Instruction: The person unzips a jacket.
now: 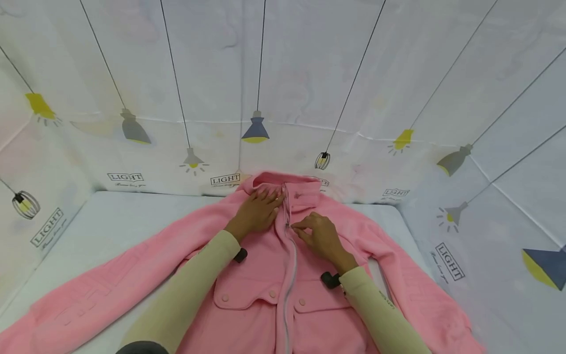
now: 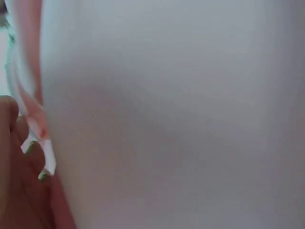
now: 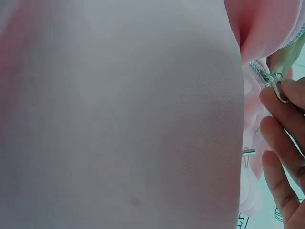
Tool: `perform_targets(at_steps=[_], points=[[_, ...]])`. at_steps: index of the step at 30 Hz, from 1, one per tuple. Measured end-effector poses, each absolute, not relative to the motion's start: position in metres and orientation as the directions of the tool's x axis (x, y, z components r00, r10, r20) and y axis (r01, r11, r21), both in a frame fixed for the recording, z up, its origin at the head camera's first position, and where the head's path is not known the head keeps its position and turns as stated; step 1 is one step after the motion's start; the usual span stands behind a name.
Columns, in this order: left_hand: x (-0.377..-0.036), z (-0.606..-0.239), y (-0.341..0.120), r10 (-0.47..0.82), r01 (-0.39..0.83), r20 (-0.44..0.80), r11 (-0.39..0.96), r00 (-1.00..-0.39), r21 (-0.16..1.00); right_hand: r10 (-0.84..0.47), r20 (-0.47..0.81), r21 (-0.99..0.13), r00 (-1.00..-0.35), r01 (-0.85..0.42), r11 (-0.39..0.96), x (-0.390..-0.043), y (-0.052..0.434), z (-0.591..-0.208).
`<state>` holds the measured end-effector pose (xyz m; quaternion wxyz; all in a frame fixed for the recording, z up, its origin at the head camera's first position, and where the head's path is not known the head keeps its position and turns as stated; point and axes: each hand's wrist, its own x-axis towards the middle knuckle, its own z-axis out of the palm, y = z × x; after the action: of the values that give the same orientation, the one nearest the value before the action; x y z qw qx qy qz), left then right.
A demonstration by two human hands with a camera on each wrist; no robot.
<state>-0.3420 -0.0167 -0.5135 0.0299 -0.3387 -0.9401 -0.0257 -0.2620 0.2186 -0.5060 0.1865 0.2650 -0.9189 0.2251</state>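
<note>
The right hand (image 1: 322, 239) is pinching the zipper pull (image 3: 270, 79) of the pink jacket (image 1: 247, 275). The left hand (image 1: 256, 212) is pressing flat near the collar (image 1: 283, 184), fingers straight. Keeping the fabric taut should help the zipper run smoothly.

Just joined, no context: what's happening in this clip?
A person is working on a pink jacket spread front-up on a white surface. The right hand pinches the zipper pull partway up the chest; below it the zipper looks closed, above it the teeth are still apart. The left hand lies with straight fingers on the fabric just below the collar. Both sleeves are spread out to the sides.
</note>
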Motion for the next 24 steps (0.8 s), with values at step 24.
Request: perform_targets(at_steps=[24], points=[[-0.303, -0.514, -0.029, 0.639, 0.634, -0.021, 0.767, -0.769, 0.099, -0.395, 0.447, -0.291, -0.803, -0.548, 0.784, -0.251, 0.208, -0.509]])
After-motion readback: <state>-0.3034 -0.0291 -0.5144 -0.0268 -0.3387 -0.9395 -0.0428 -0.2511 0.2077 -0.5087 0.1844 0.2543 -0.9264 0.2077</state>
